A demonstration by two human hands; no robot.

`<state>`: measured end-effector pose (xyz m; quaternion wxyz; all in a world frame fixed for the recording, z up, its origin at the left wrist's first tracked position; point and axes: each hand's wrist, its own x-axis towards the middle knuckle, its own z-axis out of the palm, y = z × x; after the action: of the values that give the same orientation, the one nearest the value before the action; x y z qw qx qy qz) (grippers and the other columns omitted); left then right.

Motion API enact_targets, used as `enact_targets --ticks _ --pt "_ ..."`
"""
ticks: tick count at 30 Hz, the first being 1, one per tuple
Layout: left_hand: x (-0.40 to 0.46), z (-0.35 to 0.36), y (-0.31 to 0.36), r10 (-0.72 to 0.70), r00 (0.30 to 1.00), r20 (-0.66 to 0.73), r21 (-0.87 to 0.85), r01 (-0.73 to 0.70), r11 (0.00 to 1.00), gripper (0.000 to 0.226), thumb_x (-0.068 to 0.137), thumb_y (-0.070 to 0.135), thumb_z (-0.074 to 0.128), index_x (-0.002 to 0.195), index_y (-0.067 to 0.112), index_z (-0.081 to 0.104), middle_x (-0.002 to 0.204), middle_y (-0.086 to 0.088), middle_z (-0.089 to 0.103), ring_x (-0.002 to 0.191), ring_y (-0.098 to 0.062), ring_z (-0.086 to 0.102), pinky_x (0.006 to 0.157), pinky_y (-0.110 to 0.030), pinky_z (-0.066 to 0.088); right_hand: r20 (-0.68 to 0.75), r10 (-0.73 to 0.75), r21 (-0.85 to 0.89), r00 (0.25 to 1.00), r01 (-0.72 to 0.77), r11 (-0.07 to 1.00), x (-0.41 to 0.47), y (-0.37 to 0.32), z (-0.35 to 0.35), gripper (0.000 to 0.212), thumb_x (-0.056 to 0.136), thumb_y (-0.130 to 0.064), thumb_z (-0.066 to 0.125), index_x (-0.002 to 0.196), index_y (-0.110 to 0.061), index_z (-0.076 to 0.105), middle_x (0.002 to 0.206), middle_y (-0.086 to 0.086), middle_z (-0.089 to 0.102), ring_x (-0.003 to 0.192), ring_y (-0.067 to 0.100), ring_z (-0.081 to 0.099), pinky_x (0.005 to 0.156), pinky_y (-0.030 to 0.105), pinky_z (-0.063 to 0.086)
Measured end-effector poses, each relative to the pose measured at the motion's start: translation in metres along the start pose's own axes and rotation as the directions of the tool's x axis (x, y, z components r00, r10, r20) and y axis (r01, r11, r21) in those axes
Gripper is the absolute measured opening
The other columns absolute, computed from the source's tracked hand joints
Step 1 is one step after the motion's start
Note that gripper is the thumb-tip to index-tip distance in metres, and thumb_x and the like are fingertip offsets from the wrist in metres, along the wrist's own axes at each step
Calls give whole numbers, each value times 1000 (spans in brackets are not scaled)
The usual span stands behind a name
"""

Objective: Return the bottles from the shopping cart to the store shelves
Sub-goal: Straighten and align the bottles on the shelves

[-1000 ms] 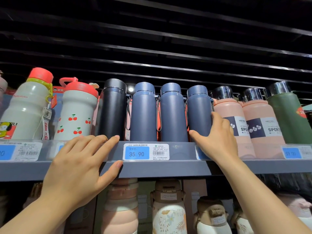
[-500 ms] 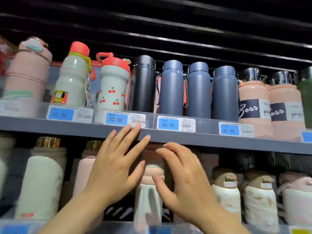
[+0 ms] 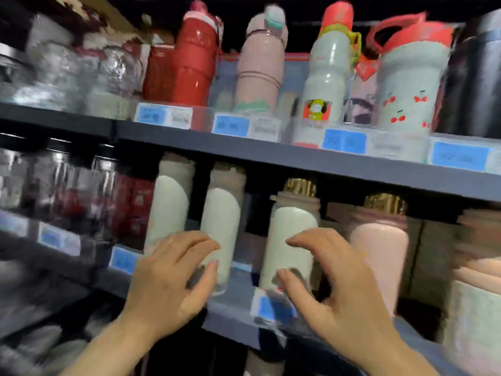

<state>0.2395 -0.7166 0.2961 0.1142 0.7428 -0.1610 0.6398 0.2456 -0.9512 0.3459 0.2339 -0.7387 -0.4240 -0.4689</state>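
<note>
Blurred store aisle, dark grey shelves with blue price tags (image 3: 276, 309) along the edges. Upper shelf (image 3: 271, 156) carries a red bottle (image 3: 195, 63), pink bottle (image 3: 260, 66) and cherry-print bottle (image 3: 409, 85). Lower shelf (image 3: 233, 321) carries cream bottles (image 3: 292, 240) with gold caps. Left hand (image 3: 170, 280) and right hand (image 3: 336, 289) both empty, fingers loosely bent, in front of the lower shelf's bottles; contact unclear.

Upper shelf (image 3: 298, 158): matt dark grey edge, looks like painted metal. Red bottle (image 3: 195, 63): glossy, plastic-looking. Pink bottle (image 3: 260, 63): smooth, matt. Far-left jars (image 3: 67, 74): clear, glass-like, shiny. Gold caps (image 3: 299, 187): shiny metallic. White bottles (image 3: 221, 232) below: smooth satin finish. Price tags (image 3: 162, 116): paper behind clear glossy plastic strip.
</note>
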Motion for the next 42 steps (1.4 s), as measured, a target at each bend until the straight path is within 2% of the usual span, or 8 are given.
enact_targets --ticks 5,11,16,20,23,31,36,42 --pt "-22 -28 -103 -206 978 42 63 203 977 36 87 32 49 107 10 69 110 -6 66 103 -18 54 91 -30 36 3 1 83 1000 -1 997 35 -55 108 31 84 -30 61 110 -14 61 107 -2 59 99 13 56 86 17 41" --pt "-52 -28 -185 -295 933 205 128 273 953 48 96 42 35 132 16 54 134 -2 55 127 -20 45 111 -41 23 -13 237 230 971 -228 946 58 -98 193 54 83 -40 57 131 -31 35 126 -11 44 113 3 47 95 14 40" --pt "-73 -26 -216 -278 942 190 161 249 955 57 99 48 25 129 13 58 133 -6 57 129 -22 42 117 -39 12 -173 334 27 927 -334 942 76 -99 236 72 81 -42 64 140 -22 28 142 9 36 128 24 40 104 30 36" --pt "-75 -15 -220 -227 971 72 175 212 961 52 93 43 36 117 9 67 120 -9 65 119 -25 51 113 -44 22 -213 421 -69 882 -444 894 80 -95 249 99 71 -41 80 145 -27 17 140 11 34 114 30 49 82 36 50" --pt "-77 -12 -224 -191 980 45 178 180 967 47 87 36 42 115 8 68 117 -10 66 117 -25 52 110 -47 26 -193 464 -135 864 -492 860 84 -97 252 109 67 -41 83 147 -31 9 134 8 35 103 30 55 70 33 49" --pt "-79 -11 -226 -176 984 18 171 170 970 45 86 32 43 114 7 68 113 -10 67 116 -26 53 109 -48 28 29 577 8 816 -577 817 84 -99 242 107 80 -32 65 149 -31 -18 147 -4 28 113 9 37 78 26 33" --pt "-80 -10 -226 -162 987 -1 169 160 972 43 88 31 42 115 7 66 112 -11 67 116 -27 53 110 -46 26 -58 581 -105 812 -584 805 84 -101 247 122 71 -50 76 151 -23 -11 136 5 35 116 24 49 82 33 45" --pt "-82 -9 -227 -162 987 -4 166 160 973 43 90 31 41 116 8 65 113 -11 67 117 -26 52 113 -41 21 -19 615 -59 788 -615 786 83 -101 242 114 74 -35 72 151 -25 -12 130 1 39 100 10 41 72 25 36"
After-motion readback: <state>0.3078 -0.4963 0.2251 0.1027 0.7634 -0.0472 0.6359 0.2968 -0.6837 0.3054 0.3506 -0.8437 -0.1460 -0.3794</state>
